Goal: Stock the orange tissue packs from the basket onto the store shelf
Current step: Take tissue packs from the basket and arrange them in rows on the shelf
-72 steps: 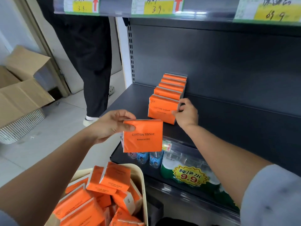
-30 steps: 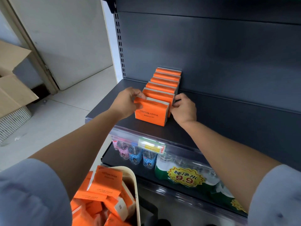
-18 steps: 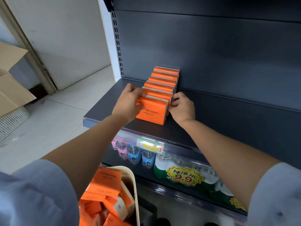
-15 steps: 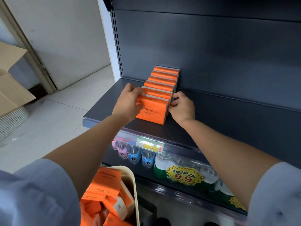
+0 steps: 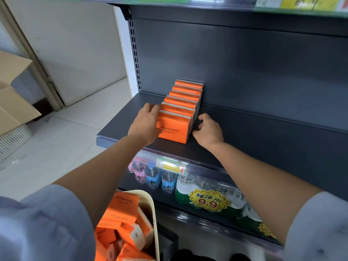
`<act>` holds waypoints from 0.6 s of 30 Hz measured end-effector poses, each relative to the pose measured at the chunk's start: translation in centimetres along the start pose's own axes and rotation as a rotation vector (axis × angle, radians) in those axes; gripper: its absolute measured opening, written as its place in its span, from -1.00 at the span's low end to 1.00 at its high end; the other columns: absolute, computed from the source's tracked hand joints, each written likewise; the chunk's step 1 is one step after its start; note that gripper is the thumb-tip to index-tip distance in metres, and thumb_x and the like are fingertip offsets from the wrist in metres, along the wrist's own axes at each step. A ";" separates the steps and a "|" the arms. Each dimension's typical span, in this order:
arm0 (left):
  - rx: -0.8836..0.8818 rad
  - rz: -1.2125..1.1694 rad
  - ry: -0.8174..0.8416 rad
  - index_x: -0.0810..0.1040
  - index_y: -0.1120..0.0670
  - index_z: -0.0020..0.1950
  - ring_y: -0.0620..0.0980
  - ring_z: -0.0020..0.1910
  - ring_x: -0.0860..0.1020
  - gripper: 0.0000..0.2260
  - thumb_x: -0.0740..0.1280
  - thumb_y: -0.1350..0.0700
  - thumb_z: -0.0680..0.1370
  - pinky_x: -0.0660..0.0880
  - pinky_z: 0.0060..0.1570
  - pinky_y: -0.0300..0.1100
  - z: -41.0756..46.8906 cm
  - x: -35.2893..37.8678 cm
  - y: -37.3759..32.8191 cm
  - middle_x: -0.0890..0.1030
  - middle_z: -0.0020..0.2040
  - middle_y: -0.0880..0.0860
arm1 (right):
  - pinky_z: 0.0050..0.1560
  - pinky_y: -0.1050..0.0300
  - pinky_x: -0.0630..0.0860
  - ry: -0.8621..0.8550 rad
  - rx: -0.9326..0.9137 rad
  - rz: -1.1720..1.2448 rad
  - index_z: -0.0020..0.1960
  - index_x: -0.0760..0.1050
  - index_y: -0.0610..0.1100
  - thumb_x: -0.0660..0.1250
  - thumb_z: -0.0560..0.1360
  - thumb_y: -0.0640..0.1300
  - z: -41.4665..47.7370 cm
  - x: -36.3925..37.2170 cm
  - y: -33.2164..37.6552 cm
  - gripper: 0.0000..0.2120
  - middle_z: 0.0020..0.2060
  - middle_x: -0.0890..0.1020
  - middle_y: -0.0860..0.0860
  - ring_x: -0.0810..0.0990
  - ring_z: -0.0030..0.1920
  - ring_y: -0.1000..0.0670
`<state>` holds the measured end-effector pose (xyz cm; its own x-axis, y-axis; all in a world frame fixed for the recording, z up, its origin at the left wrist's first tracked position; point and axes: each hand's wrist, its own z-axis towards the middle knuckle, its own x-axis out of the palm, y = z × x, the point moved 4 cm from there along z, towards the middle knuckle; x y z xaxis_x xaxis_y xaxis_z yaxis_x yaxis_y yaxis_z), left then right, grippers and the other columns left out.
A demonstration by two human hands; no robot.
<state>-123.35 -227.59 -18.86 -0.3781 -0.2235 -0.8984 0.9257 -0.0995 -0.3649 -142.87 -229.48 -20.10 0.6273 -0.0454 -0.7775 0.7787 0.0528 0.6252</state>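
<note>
Beneath shelf (image 5: 263, 147) of tissue packs (image 5: 175, 127), water bottles (image 5: 152, 176), basket (image 5: 150, 204)

"COTTON TISSUE" is printed in dark capitals on the face of the front orange plastic-wrapped tissue pack (image 5: 172, 129), which stands near the front edge of the dark grey metal shelf (image 5: 120, 119). A smaller line under it is too fine to read. The same words show on two orange packs (image 5: 123, 199) lying in the cream plastic basket (image 5: 153, 213) below. On the lower shelf, a yellow starburst sticker (image 5: 209, 201) on a green-wrapped bundle of water bottles (image 5: 180, 196) reads "纯净水 9.9". The yellow price tags (image 5: 301, 3) along the top shelf's front edge are too blurred to read.
</note>
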 end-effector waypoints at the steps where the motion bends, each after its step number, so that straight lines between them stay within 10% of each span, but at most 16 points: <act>1: -0.015 0.010 0.009 0.24 0.07 0.47 0.13 0.33 0.33 -0.31 0.48 0.19 0.42 0.45 0.20 0.12 -0.3 -0.2 0.2 0.33 0.32 0.12 | 0.05 0.08 0.52 0.012 0.007 -0.027 0.35 0.35 -0.11 0.34 0.49 -0.21 -0.4 0.0 -0.1 -0.56 0.13 0.58 -0.09 0.56 0.13 -0.10; 18: -0.221 0.186 0.127 0.29 0.07 0.46 0.10 0.35 0.33 -0.42 0.41 0.11 0.49 0.36 0.29 -0.04 -16.1 -1.5 7.2 0.37 0.38 0.10 | 0.10 0.02 0.45 0.072 -0.153 -0.375 0.25 0.48 -0.07 0.36 0.48 -0.11 -11.6 3.8 1.8 -0.66 0.16 0.52 -0.07 0.43 0.21 -0.13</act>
<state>-115.96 -212.37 -24.10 -0.2114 -0.0937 -0.9729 0.9634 0.1479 -0.2235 -139.22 -217.98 -22.76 0.2936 -0.0199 -0.9557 0.9390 0.1934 0.2845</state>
